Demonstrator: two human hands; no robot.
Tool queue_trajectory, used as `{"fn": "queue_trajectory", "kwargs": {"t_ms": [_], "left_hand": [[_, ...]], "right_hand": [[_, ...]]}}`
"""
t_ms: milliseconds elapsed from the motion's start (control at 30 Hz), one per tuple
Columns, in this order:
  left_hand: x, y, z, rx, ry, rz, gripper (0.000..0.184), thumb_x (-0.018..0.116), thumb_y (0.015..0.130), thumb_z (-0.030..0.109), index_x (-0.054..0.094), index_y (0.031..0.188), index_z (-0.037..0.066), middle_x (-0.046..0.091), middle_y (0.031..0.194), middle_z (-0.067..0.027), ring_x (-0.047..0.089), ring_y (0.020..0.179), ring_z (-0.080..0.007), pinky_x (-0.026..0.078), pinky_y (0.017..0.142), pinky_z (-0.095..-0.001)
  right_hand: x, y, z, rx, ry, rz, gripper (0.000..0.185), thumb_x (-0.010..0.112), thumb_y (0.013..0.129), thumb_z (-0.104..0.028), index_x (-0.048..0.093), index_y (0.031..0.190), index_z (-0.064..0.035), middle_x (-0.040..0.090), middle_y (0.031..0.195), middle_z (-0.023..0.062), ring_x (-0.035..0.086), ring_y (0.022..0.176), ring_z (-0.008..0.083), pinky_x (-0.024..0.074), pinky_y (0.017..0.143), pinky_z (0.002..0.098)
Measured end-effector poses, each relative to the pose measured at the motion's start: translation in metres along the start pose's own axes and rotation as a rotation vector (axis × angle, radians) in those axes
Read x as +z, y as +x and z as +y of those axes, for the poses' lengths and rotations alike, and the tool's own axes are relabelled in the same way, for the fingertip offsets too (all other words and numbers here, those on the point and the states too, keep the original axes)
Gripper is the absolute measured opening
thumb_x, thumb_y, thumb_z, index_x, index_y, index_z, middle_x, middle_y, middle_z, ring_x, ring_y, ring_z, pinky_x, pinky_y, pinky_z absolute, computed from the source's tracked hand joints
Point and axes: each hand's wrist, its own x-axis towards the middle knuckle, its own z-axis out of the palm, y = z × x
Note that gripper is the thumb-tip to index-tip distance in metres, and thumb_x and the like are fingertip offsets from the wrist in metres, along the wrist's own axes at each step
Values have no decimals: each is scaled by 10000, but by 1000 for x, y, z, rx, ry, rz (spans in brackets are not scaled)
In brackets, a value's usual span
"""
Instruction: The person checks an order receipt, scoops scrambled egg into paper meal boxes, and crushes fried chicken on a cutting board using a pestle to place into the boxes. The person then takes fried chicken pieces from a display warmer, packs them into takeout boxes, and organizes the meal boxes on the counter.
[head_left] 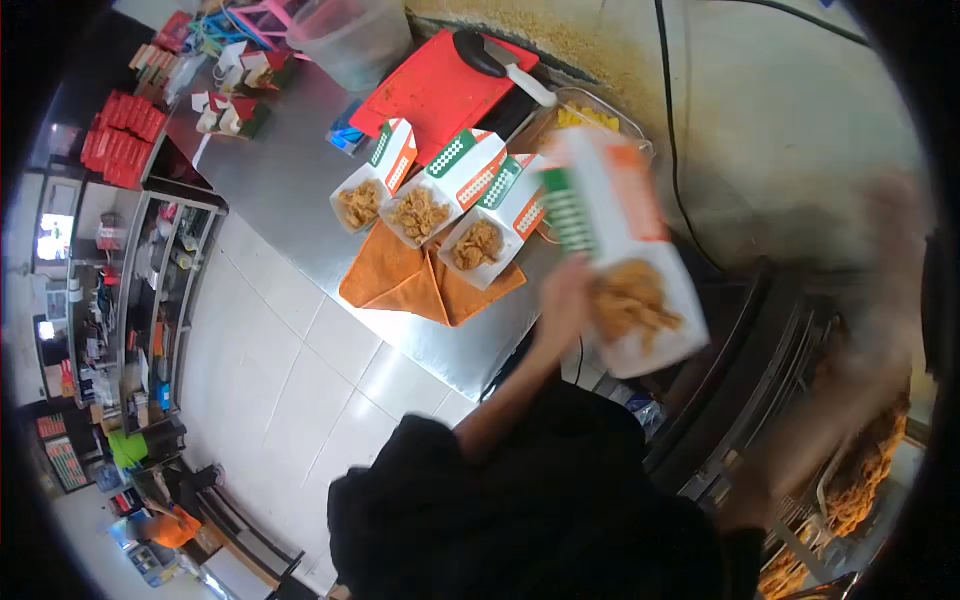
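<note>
My left hand (568, 295) grips the side of an open white, green and orange takeaway box (678, 300) with pieces of fried chicken (635, 300) in it. The box is tilted and blurred by motion. My right hand (895, 215) is raised at the far right, near the wall, its fingers smeared by motion. Three more boxes with fried pieces, a left one (357, 205), a middle one (418, 212) and a right one (478, 250), stand in a row on the steel table (270, 180). Beneath and beside them lies an orange cloth (400, 275).
Behind the boxes lies a red cutting board (435, 95) with a knife (520, 80) on it. A tray with yellow pieces (588, 117) sits beside it. Fried chicken (860, 490) lies on racks at the lower right. A black cable (670, 130) hangs along the wall.
</note>
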Motion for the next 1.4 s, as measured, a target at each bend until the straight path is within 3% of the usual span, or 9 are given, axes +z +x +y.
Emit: {"fn": "queue_trajectory", "kwargs": {"t_ms": [167, 200, 367, 733, 933, 1133, 1200, 1300, 1400], "left_hand": [[-144, -61, -45, -90, 237, 747, 377, 365, 918, 309, 514, 997, -29, 537, 922, -91, 490, 852, -192, 392, 795, -322], [-180, -80, -54, 104, -180, 786, 419, 370, 922, 337, 511, 1022, -45, 538, 938, -94, 490, 847, -168, 398, 776, -307], [-214, -103, -30, 289, -227, 844, 496, 307, 936, 363, 442, 1127, -74, 498, 1073, -150, 472, 974, -207, 388, 846, -329], [-183, -96, 52, 152, -320, 184, 625, 322, 896, 457, 292, 1252, -56, 404, 1215, -226, 478, 1070, -334, 463, 862, -432], [-197, -68, 37, 178, -335, -65, 520, 363, 910, 373, 340, 1222, -42, 432, 1203, -154, 458, 1090, -259, 413, 894, -368], [-210, -66, 39, -12, -320, -34, 371, 381, 927, 308, 510, 1094, 3, 528, 1034, -53, 478, 937, -103, 392, 801, -254], [-203, -74, 60, 30, -266, -60, 380, 380, 926, 323, 521, 1081, 5, 530, 1018, -46, 477, 919, -100, 394, 784, -250], [-202, -77, 69, -24, -215, -163, 405, 373, 925, 351, 532, 1070, 8, 535, 995, -34, 478, 901, -99, 393, 768, -248], [-203, -86, 40, -90, -59, -192, 434, 357, 926, 375, 537, 1067, 6, 544, 977, -23, 481, 894, -98, 388, 768, -243]], "right_hand": [[219, -20, 82, 415, -31, -981, 319, 586, 758, -253, 575, 1024, -78, 584, 925, 34, 559, 794, 131, 470, 671, 271], [265, -56, 138, -482, -356, -865, 321, 593, 769, -249, 572, 1030, -62, 580, 852, 50, 571, 735, 137, 480, 621, 252], [217, -91, 132, 809, 334, -740, 236, 542, 826, -265, 599, 908, -51, 560, 650, 39, 519, 544, 95, 396, 416, 214], [-109, -297, 31, 1253, -374, 776, 498, 530, 785, -516, 565, 804, -19, 573, 636, 109, 542, 576, 217, 429, 565, 373], [-167, -349, 119, 526, -1088, 78, 326, 636, 744, -296, 611, 888, -4, 617, 756, 99, 583, 717, 191, 463, 675, 324], [-217, -307, 258, 301, 13, 311, 246, 582, 759, -142, 542, 929, 32, 548, 771, 125, 535, 730, 225, 461, 650, 332], [-199, -264, 232, 495, 756, 556, 278, 590, 726, -184, 598, 876, 50, 614, 812, 140, 592, 727, 241, 488, 662, 321], [-84, -167, 92, 396, -578, 3, 234, 581, 787, -185, 563, 947, -14, 566, 729, 81, 515, 600, 166, 447, 548, 280], [63, -146, -57, 522, -7, -195, 242, 605, 782, -168, 565, 996, -63, 554, 712, 18, 503, 581, 101, 436, 489, 230]]}}
